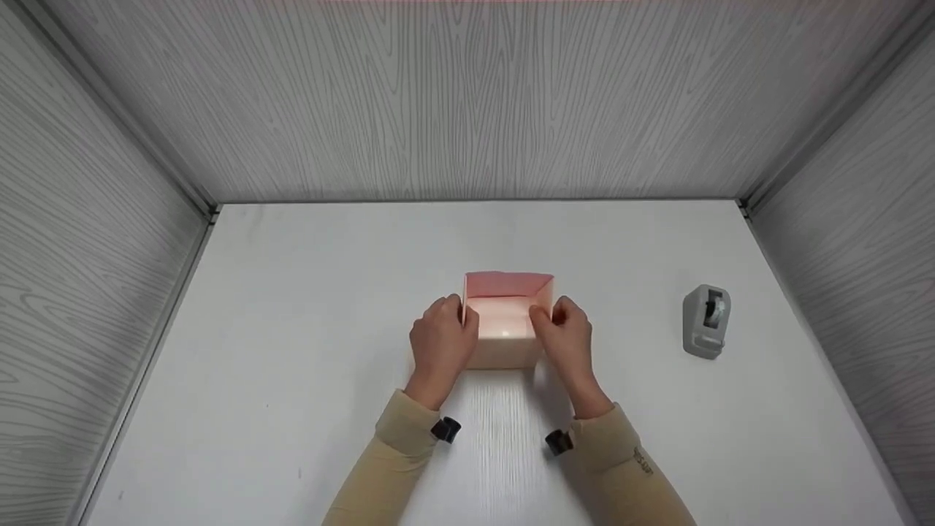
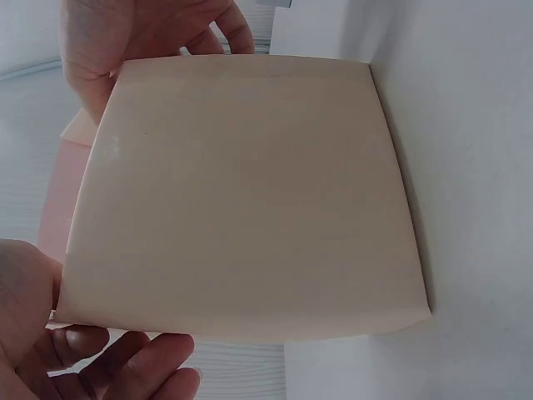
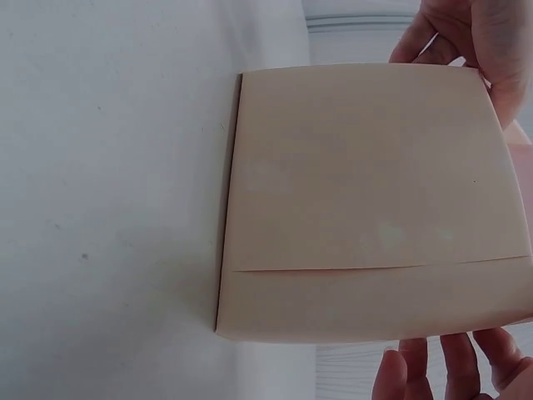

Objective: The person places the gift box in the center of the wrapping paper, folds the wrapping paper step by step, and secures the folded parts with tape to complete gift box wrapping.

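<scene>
A small open-topped paper box (image 1: 501, 354), pale peach outside and pink within, stands on the table in front of me. My left hand (image 1: 442, 340) grips its left wall, thumb over the top edge and fingers outside. At the right wall my right hand (image 1: 570, 340) does likewise, its thumb inside the box. In the left wrist view the near face of the box (image 2: 241, 200) is broad and plain, with hands on both sides of it. The right wrist view shows a straight paper seam (image 3: 375, 268) across that face.
A grey tape dispenser (image 1: 701, 329) with a roll of clear tape stands on the white table (image 1: 307, 292), well to the right of the hands. Grey wood-grain panels (image 1: 467, 102) enclose the table at the back and on both sides.
</scene>
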Demonstrator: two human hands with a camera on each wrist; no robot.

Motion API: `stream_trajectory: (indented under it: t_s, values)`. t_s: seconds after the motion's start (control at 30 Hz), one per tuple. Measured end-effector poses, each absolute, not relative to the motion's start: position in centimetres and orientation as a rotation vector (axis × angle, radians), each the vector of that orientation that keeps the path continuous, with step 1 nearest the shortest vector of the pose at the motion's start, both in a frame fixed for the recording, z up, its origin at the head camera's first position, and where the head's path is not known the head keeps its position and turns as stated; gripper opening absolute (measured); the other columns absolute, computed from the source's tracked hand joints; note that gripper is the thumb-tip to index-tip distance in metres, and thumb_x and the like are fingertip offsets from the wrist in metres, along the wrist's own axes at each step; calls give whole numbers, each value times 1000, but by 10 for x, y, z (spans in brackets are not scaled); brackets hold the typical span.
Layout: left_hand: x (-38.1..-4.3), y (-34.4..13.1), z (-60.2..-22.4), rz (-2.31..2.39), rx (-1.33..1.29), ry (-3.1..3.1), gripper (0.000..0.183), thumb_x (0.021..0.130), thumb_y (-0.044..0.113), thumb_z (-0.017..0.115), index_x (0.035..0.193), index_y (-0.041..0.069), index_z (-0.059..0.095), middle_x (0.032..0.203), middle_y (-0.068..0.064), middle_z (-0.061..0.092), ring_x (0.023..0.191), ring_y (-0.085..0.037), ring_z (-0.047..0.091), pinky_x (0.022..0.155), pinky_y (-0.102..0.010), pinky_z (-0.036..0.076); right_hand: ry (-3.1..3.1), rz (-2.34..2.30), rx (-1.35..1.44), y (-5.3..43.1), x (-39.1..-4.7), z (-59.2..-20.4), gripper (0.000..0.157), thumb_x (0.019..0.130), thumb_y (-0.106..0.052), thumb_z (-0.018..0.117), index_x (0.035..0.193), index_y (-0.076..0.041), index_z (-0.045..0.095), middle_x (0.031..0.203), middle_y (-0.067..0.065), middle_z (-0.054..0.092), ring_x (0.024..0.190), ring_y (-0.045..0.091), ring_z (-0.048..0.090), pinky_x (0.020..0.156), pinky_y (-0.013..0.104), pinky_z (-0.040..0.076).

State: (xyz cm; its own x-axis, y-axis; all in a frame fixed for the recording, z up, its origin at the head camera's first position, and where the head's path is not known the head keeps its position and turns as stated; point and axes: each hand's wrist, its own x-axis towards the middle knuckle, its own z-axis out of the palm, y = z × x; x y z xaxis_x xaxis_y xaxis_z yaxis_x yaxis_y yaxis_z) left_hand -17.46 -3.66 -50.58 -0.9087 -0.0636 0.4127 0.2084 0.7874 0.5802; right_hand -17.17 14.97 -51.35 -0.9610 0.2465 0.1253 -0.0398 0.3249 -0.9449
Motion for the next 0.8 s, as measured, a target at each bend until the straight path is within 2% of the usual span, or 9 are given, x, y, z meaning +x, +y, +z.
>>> stream_trajectory:
  t_s: [0.13,0.23,0.33,0.43,0.57,0.67,0.8]
  values:
    - [-170,-38,-508,-997,-140,-2531,20,94,20,65,89,4,55,70,-4,53,55,-16,52,47,-33,42,-2348,1659,-197,149,-172,-514,33,87,-15,67,68,-11,40,61,0,38,56,14,38,48,27,29]
    - [-163,-39,-509,-1059,-226,-2480,34,95,24,65,115,1,49,88,-9,58,71,-20,62,56,-35,51,-2346,1661,-191,149,-173,-514,34,86,-14,67,68,-11,39,60,0,37,55,13,37,48,27,28]
    - [-156,-39,-512,-1030,-350,-2410,45,96,24,64,130,3,44,104,-13,57,82,-23,64,62,-37,54,-2336,1679,-177,149,-173,-514,34,87,-14,66,67,-12,38,60,-1,34,55,13,35,48,27,27]
    - [-150,-39,-515,-915,-433,-2367,44,97,24,64,134,9,46,114,-17,54,87,-25,64,62,-37,55,-2330,1686,-164,149,-172,-514,35,87,-14,66,68,-12,37,60,-1,33,55,14,33,48,27,26]
    - [-147,-37,-517,-799,-459,-2408,35,98,25,62,130,12,59,119,-21,56,89,-27,66,63,-39,56,-2336,1661,-169,149,-172,-514,34,87,-15,66,67,-12,38,59,-1,34,54,14,34,47,27,26]
    - [-147,-35,-517,-767,-436,-2496,31,99,27,59,124,10,66,117,-22,60,87,-27,67,66,-40,57,-2344,1653,-181,149,-172,-514,34,87,-16,66,68,-11,39,59,-1,35,54,14,34,47,27,26]
    - [-149,-31,-515,-716,-391,-2575,32,100,29,58,124,10,68,111,-22,63,83,-29,68,66,-41,57,-2355,1640,-182,149,-172,-514,34,88,-17,67,68,-11,40,60,0,36,54,14,36,47,28,27]
